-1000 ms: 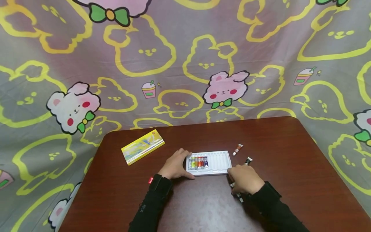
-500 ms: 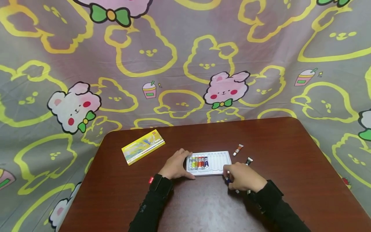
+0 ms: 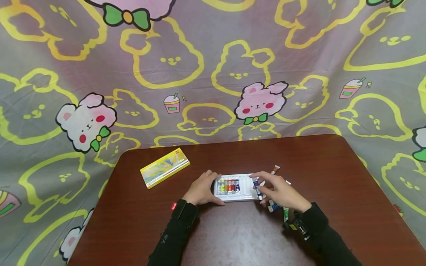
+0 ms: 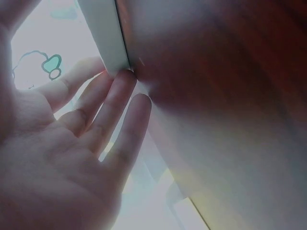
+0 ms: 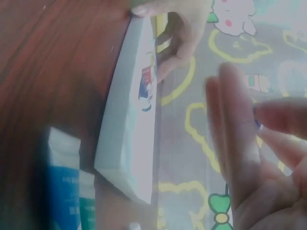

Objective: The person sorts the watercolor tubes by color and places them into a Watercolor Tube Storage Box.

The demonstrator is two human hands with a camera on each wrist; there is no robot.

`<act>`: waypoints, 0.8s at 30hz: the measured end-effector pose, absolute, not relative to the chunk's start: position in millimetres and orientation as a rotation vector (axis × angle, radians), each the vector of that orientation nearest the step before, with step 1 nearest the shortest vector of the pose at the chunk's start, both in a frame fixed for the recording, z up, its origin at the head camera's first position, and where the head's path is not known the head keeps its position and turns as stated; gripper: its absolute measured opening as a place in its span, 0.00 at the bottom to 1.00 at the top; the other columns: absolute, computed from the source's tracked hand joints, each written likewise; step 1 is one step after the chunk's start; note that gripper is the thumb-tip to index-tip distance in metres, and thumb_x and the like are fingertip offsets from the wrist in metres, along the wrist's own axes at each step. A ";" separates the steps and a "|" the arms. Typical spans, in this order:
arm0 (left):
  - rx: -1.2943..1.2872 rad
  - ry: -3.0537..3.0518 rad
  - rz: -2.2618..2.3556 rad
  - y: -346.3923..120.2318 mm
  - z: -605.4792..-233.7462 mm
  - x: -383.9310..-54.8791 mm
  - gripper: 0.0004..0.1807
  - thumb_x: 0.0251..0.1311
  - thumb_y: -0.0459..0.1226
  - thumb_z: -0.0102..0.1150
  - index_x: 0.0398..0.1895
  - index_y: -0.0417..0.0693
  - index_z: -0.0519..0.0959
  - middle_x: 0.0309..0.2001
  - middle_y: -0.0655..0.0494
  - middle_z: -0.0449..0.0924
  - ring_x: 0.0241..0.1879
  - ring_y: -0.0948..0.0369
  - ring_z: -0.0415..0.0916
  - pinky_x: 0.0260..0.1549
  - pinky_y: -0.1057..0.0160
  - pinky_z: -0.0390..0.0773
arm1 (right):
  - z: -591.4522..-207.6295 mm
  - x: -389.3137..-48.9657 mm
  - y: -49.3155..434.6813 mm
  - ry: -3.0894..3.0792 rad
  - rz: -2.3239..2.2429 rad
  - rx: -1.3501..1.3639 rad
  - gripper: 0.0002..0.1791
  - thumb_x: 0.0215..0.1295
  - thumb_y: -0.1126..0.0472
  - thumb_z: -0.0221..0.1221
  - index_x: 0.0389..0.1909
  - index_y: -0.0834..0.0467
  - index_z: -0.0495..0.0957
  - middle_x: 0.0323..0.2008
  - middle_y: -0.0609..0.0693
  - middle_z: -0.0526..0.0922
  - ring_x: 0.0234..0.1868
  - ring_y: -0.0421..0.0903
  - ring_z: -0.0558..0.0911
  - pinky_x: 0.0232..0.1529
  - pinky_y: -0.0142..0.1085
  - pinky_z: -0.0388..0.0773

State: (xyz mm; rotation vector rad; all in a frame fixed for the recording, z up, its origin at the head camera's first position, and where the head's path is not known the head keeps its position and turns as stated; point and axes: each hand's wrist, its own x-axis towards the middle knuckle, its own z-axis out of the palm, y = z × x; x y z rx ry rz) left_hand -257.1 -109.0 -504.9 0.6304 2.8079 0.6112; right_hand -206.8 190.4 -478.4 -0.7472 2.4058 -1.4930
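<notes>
A white plastic tray on the table holds a row of several small paint tubes in its left half. My left hand grips the tray's left end, thumb along the front edge and fingers at the far corner. In the left wrist view its fingertips rest against the tray's wall. My right hand pinches a blue paint tube between thumb and fingers, over the tray's right end. In the right wrist view, the fingers mostly hide this tube.
Right of the tray lie a blue tube, a green tube and an orange-brown tube; another tube is largely hidden behind my right hand. A yellow paint box lies at the back left. A patterned cloth hangs behind the table.
My right hand has picked up the blue tube from beside the tray and moved it up and left over the tray's right end. My left hand stays in place.
</notes>
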 end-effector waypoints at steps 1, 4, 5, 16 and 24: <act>0.629 2.806 0.610 -108.8 -504.6 -257.2 0.59 0.27 0.59 0.81 0.68 0.47 0.69 0.54 0.53 0.72 0.51 0.59 0.66 0.54 0.52 0.76 | -475.1 -206.0 190.3 2.400 -1.515 -0.744 0.26 0.67 0.71 0.56 0.65 0.53 0.68 0.43 0.64 0.77 0.24 0.56 0.84 0.28 0.51 0.85; 0.627 2.804 0.611 -108.1 -504.3 -257.5 0.58 0.27 0.59 0.81 0.68 0.47 0.69 0.54 0.53 0.72 0.51 0.59 0.66 0.54 0.51 0.76 | -464.0 -203.0 189.9 2.374 -1.565 -0.742 0.28 0.66 0.74 0.56 0.66 0.57 0.67 0.43 0.68 0.77 0.26 0.57 0.83 0.30 0.54 0.84; 0.619 2.802 0.611 -107.9 -504.2 -257.5 0.58 0.27 0.59 0.81 0.68 0.48 0.69 0.54 0.53 0.72 0.51 0.59 0.66 0.54 0.51 0.76 | -461.4 -202.6 190.1 2.368 -1.573 -0.743 0.29 0.65 0.75 0.56 0.66 0.57 0.67 0.43 0.68 0.77 0.26 0.56 0.83 0.30 0.54 0.84; 0.579 2.793 0.622 -106.6 -503.1 -257.5 0.59 0.26 0.58 0.81 0.68 0.49 0.68 0.54 0.55 0.71 0.50 0.59 0.65 0.55 0.52 0.76 | -483.4 -222.4 213.6 2.692 -1.359 -0.652 0.21 0.64 0.67 0.62 0.58 0.53 0.76 0.43 0.56 0.85 0.33 0.45 0.81 0.32 0.37 0.84; 0.583 2.793 0.636 -106.7 -502.4 -258.4 0.58 0.27 0.58 0.81 0.68 0.49 0.69 0.54 0.54 0.71 0.51 0.59 0.65 0.55 0.52 0.76 | -497.2 -236.2 244.1 2.867 -1.149 -0.448 0.07 0.65 0.63 0.61 0.42 0.57 0.83 0.41 0.54 0.85 0.37 0.47 0.78 0.36 0.41 0.82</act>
